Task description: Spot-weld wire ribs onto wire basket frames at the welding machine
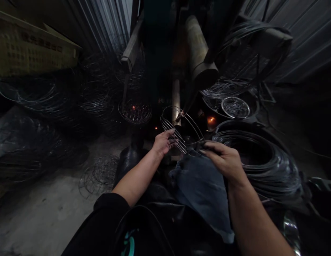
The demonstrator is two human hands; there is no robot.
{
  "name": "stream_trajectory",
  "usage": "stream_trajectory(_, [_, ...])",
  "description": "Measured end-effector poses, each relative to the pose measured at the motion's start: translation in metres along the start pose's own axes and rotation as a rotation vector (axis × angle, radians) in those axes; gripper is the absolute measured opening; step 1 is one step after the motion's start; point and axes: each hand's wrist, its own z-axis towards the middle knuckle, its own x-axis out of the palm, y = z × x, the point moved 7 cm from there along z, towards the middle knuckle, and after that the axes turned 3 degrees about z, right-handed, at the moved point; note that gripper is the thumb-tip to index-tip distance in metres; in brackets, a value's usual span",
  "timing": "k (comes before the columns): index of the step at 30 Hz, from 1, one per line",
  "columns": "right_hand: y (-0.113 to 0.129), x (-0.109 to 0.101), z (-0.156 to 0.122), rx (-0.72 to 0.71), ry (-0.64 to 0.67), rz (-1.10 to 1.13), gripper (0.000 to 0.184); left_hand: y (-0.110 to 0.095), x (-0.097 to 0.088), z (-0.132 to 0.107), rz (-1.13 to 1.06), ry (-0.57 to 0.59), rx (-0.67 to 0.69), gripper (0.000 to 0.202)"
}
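A round wire rack (173, 128) with several parallel bars is held tilted at the tip of a spot-welding machine's electrode (180, 115). My left hand (163, 143) grips its barred side, thumb on top and fingers beneath. On the other side, my right hand (224, 156) pinches the rim of the same rack. Behind it stands the lower metal post (176, 101) of the machine, with the thick upper cylinder (199, 49) above to the right. A blue cloth (205, 193) lies over my lap, below the right hand.
Coils of wire (274, 170) fill a tub at the right. Behind it, a bowl (235, 107) of small metal pieces sits in another container. Wire racks (101, 174) lie on the floor at left, near stacked wire goods (98, 103). A yellow crate (34, 46) stands upper left.
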Motion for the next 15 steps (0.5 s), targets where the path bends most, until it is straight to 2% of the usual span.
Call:
stream_trajectory(2, [0.008,0.009,0.005,0.004,0.071,0.02,0.013,0.002,-0.002,0.0,0.005,-0.018,-0.067,0.031])
stream_trajectory(6, [0.032,0.026,0.031,-0.015,0.183,0.034,0.014,0.006,-0.006,0.003,0.005,-0.045,-0.22,0.044])
stream_trajectory(10, [0.04,0.037,0.052,0.0,0.226,0.03,0.016,0.001,-0.01,0.007,0.007,-0.061,-0.248,0.053])
stream_trajectory(15, [0.039,0.042,0.061,0.024,0.222,0.04,0.018,-0.004,-0.01,0.012,-0.007,-0.067,-0.263,0.055])
